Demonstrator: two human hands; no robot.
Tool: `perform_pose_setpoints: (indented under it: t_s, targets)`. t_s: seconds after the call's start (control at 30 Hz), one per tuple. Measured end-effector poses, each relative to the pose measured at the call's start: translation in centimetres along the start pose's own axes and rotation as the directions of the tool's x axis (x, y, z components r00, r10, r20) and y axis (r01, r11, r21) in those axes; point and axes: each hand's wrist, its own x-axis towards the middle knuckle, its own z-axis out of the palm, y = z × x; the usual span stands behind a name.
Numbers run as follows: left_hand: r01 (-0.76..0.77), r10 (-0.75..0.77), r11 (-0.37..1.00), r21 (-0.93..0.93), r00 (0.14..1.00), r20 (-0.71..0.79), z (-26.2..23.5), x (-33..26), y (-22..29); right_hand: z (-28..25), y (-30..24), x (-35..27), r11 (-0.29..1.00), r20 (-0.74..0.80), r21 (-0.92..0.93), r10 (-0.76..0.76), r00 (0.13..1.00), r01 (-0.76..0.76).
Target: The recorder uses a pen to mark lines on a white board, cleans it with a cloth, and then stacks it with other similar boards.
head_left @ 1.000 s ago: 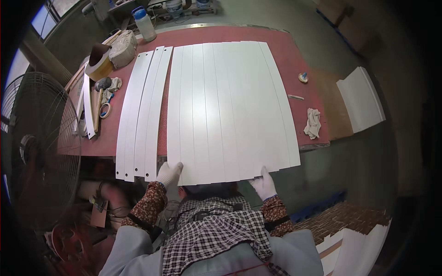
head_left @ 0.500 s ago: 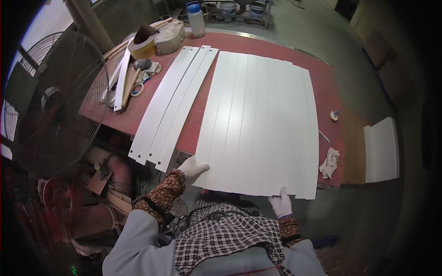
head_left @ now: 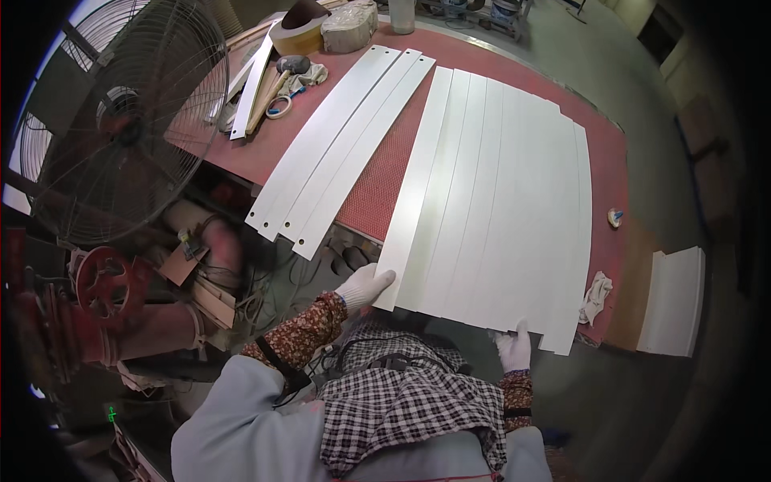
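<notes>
Long white boards point(head_left: 506, 193) lie side by side on the red table, their near ends jutting past its front edge. At their left edge one white board point(head_left: 415, 185) sits tilted, a shaded step between it and its neighbour. My gloved left hand point(head_left: 365, 287) is closed on this board's near end, thumb on top and fingers underneath. Under the near edge of the other boards is my gloved right hand point(head_left: 514, 350), its thumb pressed on the top face and its fingers partly hidden. Several narrower white boards with holes in their ends point(head_left: 337, 153) lie to the left.
A large fan point(head_left: 124, 120) stands at the left, above a red handwheel point(head_left: 111, 283). Tape rolls, a mallet point(head_left: 294, 66) and wood strips crowd the table's far left. A crumpled cloth point(head_left: 595, 297) lies at the right, near more white panels point(head_left: 673, 301).
The leftmost board now stands out from the others, tilted along its length, with my left hand at its end. My right hand keeps to the near edge. The whole view has shifted.
</notes>
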Motion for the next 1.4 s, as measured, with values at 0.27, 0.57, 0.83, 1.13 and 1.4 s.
perform_pose_setpoints:
  t_s: [0.27,0.57,0.83,1.13,1.4]
  targets:
    - [-0.016,0.018,0.999,-0.039,0.998,0.053,3.1,-0.5,2.1,0.3,0.0,0.0,0.999,-0.006,-0.034,0.007,1.000,-0.007]
    - [0.145,-0.164,0.984,0.105,0.967,0.197,5.6,1.8,2.3,0.8,0.2,-0.6,0.999,0.037,-0.047,-0.015,0.999,0.017]
    - [0.125,-0.115,0.992,0.001,0.910,0.398,8.3,0.6,7.1,2.2,-0.2,-1.5,0.997,-0.011,-0.075,-0.031,0.999,0.030]
    - [0.199,-0.081,0.957,-0.212,0.884,0.461,11.5,1.6,7.8,1.2,-0.1,-0.9,0.984,0.056,-0.174,-0.038,0.998,0.047]
    - [0.413,-0.001,0.744,-0.525,0.786,0.618,16.3,5.3,4.9,2.7,-0.1,-1.5,0.990,0.040,-0.143,0.011,0.999,-0.005]
